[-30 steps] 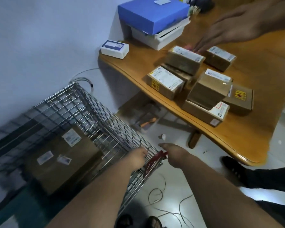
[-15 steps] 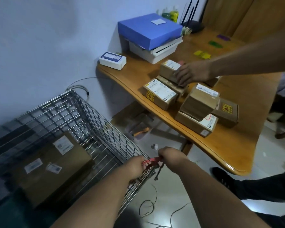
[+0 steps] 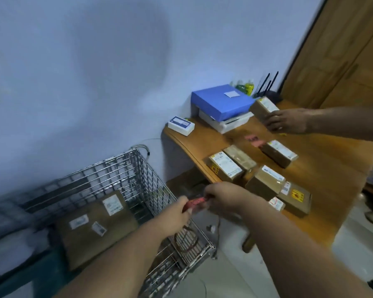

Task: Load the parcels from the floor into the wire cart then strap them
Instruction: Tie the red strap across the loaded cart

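A wire cart (image 3: 125, 168) stands at lower left with one large brown parcel (image 3: 95, 229) lying inside it. Above the cart's near right rim, my left hand (image 3: 174, 214) and my right hand (image 3: 222, 198) each grip an end of a short red strap (image 3: 195, 203) held between them. Several small brown parcels (image 3: 224, 166) lie on the wooden table (image 3: 332, 201) to the right of the cart.
Another person's hand (image 3: 286, 121) holds a small parcel (image 3: 263, 107) above the table's far end. A blue box (image 3: 220, 102) on a white box, a small white box (image 3: 181, 125), bottles and a router sit at the back. Cables lie on the floor (image 3: 230, 276).
My hands have risen above the cart rim with the red strap between them. The other person's hand has lifted a small parcel off the table. The camera has tilted up.
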`<action>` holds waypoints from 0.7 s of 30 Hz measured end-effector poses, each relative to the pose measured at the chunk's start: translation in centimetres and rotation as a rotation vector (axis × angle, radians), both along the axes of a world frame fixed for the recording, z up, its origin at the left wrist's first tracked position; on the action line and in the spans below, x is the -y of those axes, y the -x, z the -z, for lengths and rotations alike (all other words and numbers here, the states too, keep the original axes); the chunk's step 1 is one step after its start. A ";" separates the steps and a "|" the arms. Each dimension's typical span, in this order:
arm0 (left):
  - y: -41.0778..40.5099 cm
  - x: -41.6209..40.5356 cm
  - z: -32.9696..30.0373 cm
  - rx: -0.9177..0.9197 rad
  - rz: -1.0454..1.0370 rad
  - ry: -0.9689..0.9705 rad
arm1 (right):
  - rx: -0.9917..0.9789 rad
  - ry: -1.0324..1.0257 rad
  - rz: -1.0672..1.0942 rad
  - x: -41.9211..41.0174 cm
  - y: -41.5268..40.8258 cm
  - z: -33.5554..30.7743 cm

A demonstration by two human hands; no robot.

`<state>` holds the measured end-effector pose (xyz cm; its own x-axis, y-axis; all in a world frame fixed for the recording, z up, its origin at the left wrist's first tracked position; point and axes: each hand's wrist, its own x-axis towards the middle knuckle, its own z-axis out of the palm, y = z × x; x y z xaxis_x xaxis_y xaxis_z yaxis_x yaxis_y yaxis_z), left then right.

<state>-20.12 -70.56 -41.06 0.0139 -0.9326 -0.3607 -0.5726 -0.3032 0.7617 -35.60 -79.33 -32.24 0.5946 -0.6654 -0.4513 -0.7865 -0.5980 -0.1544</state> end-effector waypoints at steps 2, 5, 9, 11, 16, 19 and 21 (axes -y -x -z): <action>-1.7 0.0 -4.1 0.026 -0.016 0.074 | -0.018 0.038 -0.046 1.0 -2.0 -4.5; -4.2 -0.1 -10.0 0.020 -0.073 0.177 | -0.017 0.123 -0.109 1.2 -5.1 -11.9; -8.0 -1.3 -16.7 -0.010 -0.203 0.374 | 0.116 0.208 -0.136 -1.0 -8.9 -19.8; -9.9 -2.8 -19.1 -0.003 -0.255 0.435 | 0.175 0.168 -0.097 -2.4 -10.5 -21.8; -15.6 -6.8 -21.5 0.043 -0.362 0.430 | 0.546 -0.284 0.093 -6.1 -16.0 -21.8; -19.0 -9.0 -20.2 0.101 -0.532 0.458 | 0.747 -0.621 0.265 -8.0 -20.6 -19.4; -20.5 -10.7 -19.3 0.137 -0.727 0.469 | 0.853 -0.806 0.363 -9.4 -23.7 -17.7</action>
<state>0.38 -59.81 -21.71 0.6775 -0.7278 0.1064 -0.4552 -0.3013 0.8379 -11.93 -69.90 -14.57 0.7392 -0.5647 -0.3671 -0.3532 0.1391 -0.9252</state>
